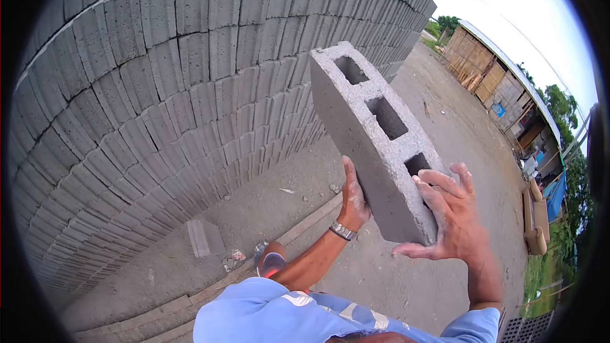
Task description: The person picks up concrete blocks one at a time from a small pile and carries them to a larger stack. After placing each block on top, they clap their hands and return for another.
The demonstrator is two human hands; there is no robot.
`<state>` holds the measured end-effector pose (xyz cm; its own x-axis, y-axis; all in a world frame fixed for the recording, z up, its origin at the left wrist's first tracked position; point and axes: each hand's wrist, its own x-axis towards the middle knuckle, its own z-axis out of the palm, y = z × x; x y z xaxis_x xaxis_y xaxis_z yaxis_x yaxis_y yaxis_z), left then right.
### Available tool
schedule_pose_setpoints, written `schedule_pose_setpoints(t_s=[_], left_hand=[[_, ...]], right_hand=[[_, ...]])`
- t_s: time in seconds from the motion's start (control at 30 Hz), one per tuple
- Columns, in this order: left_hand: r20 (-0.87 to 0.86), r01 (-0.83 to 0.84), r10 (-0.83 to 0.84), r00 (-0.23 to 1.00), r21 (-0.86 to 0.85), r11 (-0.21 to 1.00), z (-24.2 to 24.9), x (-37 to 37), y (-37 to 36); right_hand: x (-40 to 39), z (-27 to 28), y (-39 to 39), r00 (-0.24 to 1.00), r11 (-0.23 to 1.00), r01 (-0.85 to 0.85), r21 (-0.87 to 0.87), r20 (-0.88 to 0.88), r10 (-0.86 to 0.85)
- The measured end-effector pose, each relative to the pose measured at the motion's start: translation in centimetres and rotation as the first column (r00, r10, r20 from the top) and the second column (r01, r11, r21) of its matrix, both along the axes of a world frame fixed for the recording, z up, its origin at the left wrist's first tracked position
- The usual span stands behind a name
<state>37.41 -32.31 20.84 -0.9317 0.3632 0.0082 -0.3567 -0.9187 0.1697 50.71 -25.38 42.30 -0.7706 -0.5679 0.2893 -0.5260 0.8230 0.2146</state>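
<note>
A grey hollow concrete block [381, 124] is held tilted in the air in front of me, its face with three rectangular holes turned up. My left hand [354, 200] presses against the block's smooth left side near the lower end; a metal watch is on that wrist. Around the near end curls my right hand [450, 216], thumb below the bottom corner and fingers at the nearest hole. Grey dust coats the right fingers. The left fingertips are partly hidden behind the block.
A tall stacked wall of concrete blocks [190, 70] fills the left. One loose block [205, 238] lies on the ground at its foot, near wooden planks [184, 305]. Farther right stand a shed [489, 76] and a brown sofa [535, 219].
</note>
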Motion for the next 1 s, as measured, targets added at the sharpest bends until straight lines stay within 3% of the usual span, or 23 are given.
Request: schedule_pose_setpoints(t_s=[0.07,0.2,0.33,0.43,0.63,0.73,0.77,0.8,0.83,0.87,0.9,0.93,1.0], left_hand=[[-0.112,-0.087,0.077,0.991,-0.091,0.992,4.8,-2.4,-1.3],[-0.295,-0.272,0.198,0.935,-0.234,0.933,10.1,-8.2,-3.3],[-0.407,-0.353,0.222,0.886,-0.283,0.892,13.4,-16.6,-5.7],[-0.472,-0.408,0.250,0.845,-0.268,0.873,17.8,-21.8,-7.3],[-0.532,-0.358,0.207,0.821,-0.196,0.913,25.6,-33.4,-8.5],[-0.549,-0.342,0.155,0.822,-0.257,0.904,28.5,-41.6,-9.2],[-0.548,-0.399,0.185,0.816,-0.303,0.865,29.6,-43.6,-10.1],[-0.553,-0.452,0.207,0.807,-0.354,0.819,30.8,-45.6,-11.2],[-0.558,-0.494,0.221,0.800,-0.405,0.769,31.2,-46.8,-11.8],[-0.536,-0.508,0.173,0.826,-0.576,0.640,31.0,-46.2,-13.1],[-0.509,-0.504,0.132,0.851,-0.718,0.480,31.3,-44.5,-15.4],[-0.480,-0.489,0.107,0.871,-0.822,0.292,31.4,-43.6,-16.5],[-0.831,-0.840,0.262,0.490,-0.531,-0.111,28.3,-42.9,-14.9]], right_hand=[[-0.9,-1.1,2.8,0.914,0.984,-0.126,-0.125,-0.401,0.066],[-8.4,-3.4,3.3,0.691,0.890,-0.308,-0.337,-0.722,-0.035],[-16.8,-1.5,2.0,0.588,0.789,-0.483,-0.381,-0.809,-0.030],[-22.4,2.3,0.4,0.557,0.813,-0.482,-0.326,-0.830,-0.003],[-34.2,13.7,-1.2,0.469,0.759,-0.604,-0.244,-0.878,0.092],[-41.4,19.0,-2.2,0.465,0.709,-0.663,-0.240,-0.874,0.139],[-44.3,20.9,-2.8,0.480,0.678,-0.688,-0.257,-0.863,0.159],[-47.7,23.0,-3.2,0.589,0.691,-0.634,-0.348,-0.796,0.139],[-51.5,25.1,-4.2,0.573,0.737,-0.586,-0.336,-0.815,0.085],[-55.4,26.8,-5.0,0.600,0.781,-0.543,-0.310,-0.794,0.102],[-57.9,28.3,-7.0,0.833,0.559,-0.481,-0.676,-0.552,0.049],[-59.7,28.8,-7.2,0.779,0.564,-0.529,-0.634,-0.626,0.027],[-66.5,29.0,-4.3,0.441,0.756,-0.622,-0.201,-0.888,0.127]])
